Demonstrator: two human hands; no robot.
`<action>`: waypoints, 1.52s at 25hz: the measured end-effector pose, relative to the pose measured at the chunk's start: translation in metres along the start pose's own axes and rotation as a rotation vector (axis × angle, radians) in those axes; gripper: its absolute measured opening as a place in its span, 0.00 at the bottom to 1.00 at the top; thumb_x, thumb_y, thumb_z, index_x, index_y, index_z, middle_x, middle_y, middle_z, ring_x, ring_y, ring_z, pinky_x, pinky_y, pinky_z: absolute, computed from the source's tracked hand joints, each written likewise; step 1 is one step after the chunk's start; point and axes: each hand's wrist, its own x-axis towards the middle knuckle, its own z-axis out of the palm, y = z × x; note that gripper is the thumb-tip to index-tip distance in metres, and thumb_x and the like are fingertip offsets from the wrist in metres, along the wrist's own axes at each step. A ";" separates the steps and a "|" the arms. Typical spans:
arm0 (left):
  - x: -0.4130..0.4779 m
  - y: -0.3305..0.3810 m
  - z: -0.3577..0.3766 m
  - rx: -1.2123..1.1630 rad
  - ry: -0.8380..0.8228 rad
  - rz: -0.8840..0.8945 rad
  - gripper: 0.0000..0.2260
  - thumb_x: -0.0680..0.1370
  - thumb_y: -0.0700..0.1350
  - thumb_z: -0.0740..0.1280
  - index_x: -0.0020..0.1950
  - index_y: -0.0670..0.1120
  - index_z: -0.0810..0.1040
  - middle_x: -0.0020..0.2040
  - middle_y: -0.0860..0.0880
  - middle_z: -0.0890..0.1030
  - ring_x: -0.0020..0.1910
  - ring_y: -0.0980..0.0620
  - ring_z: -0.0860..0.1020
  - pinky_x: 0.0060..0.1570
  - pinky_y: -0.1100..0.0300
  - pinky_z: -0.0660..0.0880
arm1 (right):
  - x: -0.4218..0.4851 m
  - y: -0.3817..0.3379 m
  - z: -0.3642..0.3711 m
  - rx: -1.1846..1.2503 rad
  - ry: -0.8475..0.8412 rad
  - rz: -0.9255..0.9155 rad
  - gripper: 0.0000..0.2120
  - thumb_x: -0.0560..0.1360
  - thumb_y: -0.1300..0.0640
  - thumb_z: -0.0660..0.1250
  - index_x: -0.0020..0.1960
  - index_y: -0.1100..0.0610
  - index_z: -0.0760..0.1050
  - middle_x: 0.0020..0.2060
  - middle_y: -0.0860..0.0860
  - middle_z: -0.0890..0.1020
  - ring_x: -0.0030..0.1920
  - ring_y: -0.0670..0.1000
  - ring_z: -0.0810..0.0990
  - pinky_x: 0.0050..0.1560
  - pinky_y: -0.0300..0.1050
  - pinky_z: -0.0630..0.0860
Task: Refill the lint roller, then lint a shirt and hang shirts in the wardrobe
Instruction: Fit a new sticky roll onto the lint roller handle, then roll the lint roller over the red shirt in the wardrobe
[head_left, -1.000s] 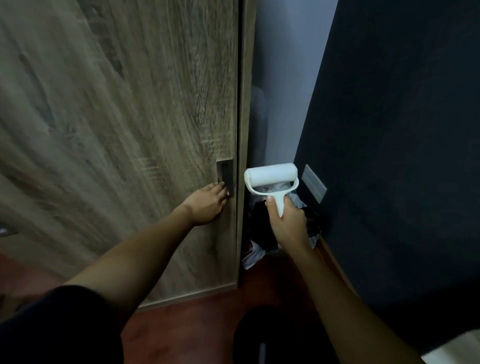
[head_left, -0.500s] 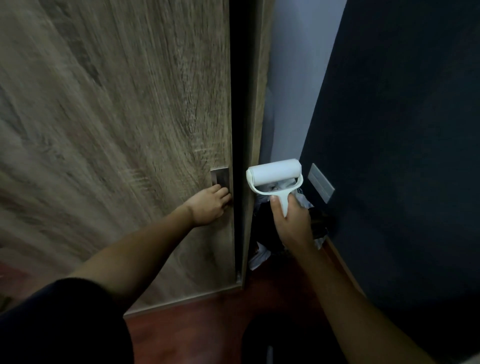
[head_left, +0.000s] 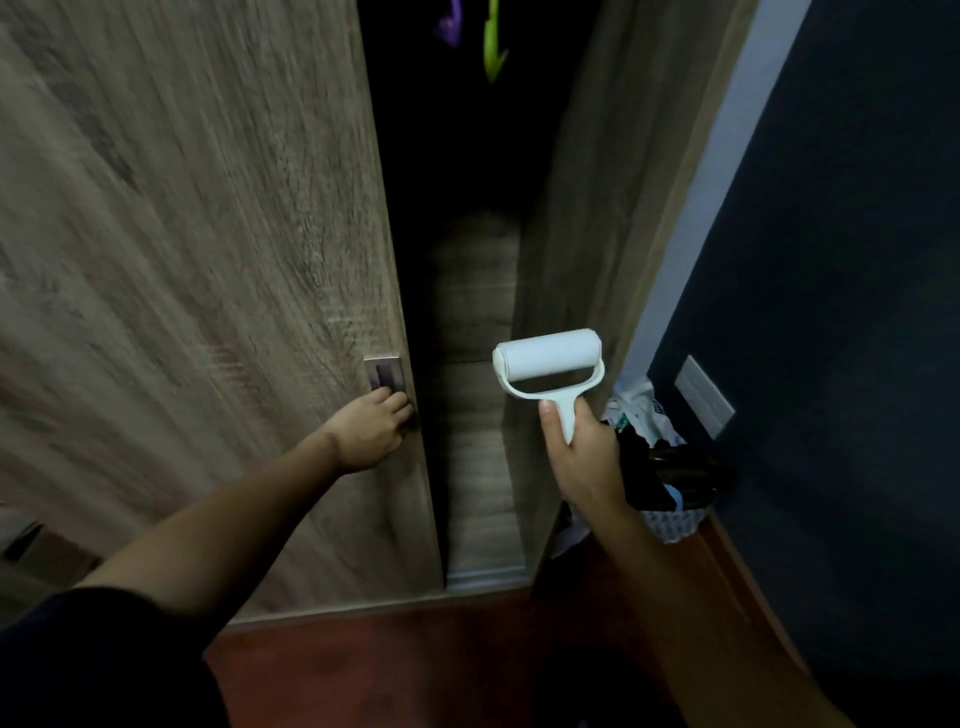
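A wood-grain sliding wardrobe door (head_left: 208, 260) fills the left, slid partly aside. My left hand (head_left: 371, 431) grips its right edge just below the recessed metal handle (head_left: 383, 372). In the gap the wardrobe interior (head_left: 467, 208) is dark; a green hanger (head_left: 491, 47) and a purple one (head_left: 451, 23) hang at the top. My right hand (head_left: 584, 457) holds the white lint roller (head_left: 548, 358) upright by its handle, in front of the wardrobe's right side panel (head_left: 587, 234). No shirt is in view.
A dark blue wall (head_left: 831, 260) with a grey wall plate (head_left: 704, 395) closes the right side. A small bin with dark and white bags (head_left: 660, 467) stands in the corner beside the wardrobe. Reddish-brown floor (head_left: 415, 670) lies below.
The door has slid left, widening the gap from a thin slit to a broad dark opening that shows the hangers. My right hand keeps the lint roller in much the same place.
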 end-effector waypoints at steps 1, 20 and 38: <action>-0.016 -0.006 0.008 0.001 -0.029 -0.015 0.22 0.70 0.45 0.50 0.37 0.47 0.85 0.44 0.46 0.83 0.41 0.46 0.78 0.40 0.55 0.75 | -0.003 -0.010 0.010 0.011 -0.008 0.006 0.15 0.77 0.46 0.60 0.44 0.58 0.72 0.31 0.54 0.79 0.35 0.57 0.80 0.34 0.46 0.72; -0.222 -0.075 0.144 0.005 -0.340 -0.238 0.20 0.79 0.50 0.54 0.65 0.42 0.73 0.68 0.41 0.69 0.64 0.43 0.67 0.60 0.51 0.65 | -0.069 -0.112 0.137 0.053 -0.016 0.019 0.16 0.77 0.44 0.58 0.39 0.56 0.68 0.30 0.57 0.79 0.33 0.59 0.80 0.37 0.54 0.77; -0.075 -0.141 -0.030 -0.830 0.708 -0.968 0.21 0.75 0.53 0.66 0.56 0.35 0.76 0.51 0.35 0.75 0.52 0.36 0.74 0.55 0.48 0.69 | -0.024 -0.132 0.090 0.058 0.107 0.041 0.14 0.78 0.49 0.58 0.42 0.59 0.71 0.31 0.51 0.74 0.33 0.51 0.71 0.35 0.42 0.62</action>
